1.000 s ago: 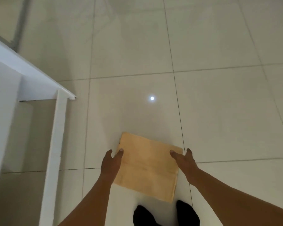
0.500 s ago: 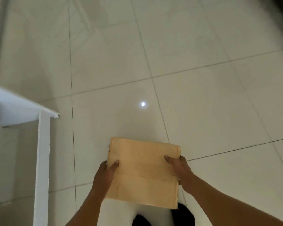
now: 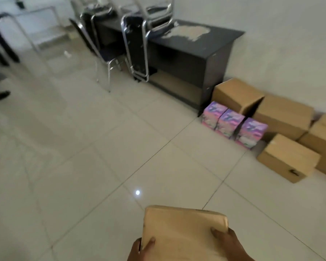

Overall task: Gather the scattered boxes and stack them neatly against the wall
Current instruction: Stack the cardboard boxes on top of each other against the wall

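I carry a flat tan cardboard box [image 3: 183, 230] at the bottom of the view, lifted off the floor. My left hand [image 3: 139, 250] grips its left edge with the thumb on top. On the right edge, my right hand [image 3: 229, 243] holds it the same way. Against the white wall at the right lie several brown cardboard boxes [image 3: 282, 117], one of them nearer on the floor [image 3: 288, 157]. Three pink and purple boxes [image 3: 233, 125] stand in a row in front of them.
A dark desk [image 3: 205, 53] stands against the wall left of the boxes, with metal-framed chairs [image 3: 135, 48] leaning at it and stacked on it. A person's legs [image 3: 0, 48] show at the far left. Pale floor tiles [image 3: 102, 147] stretch between me and the wall.
The box has come up off the floor in both hands. My view has swung up from the floor and white table to the wall, desk and boxes.
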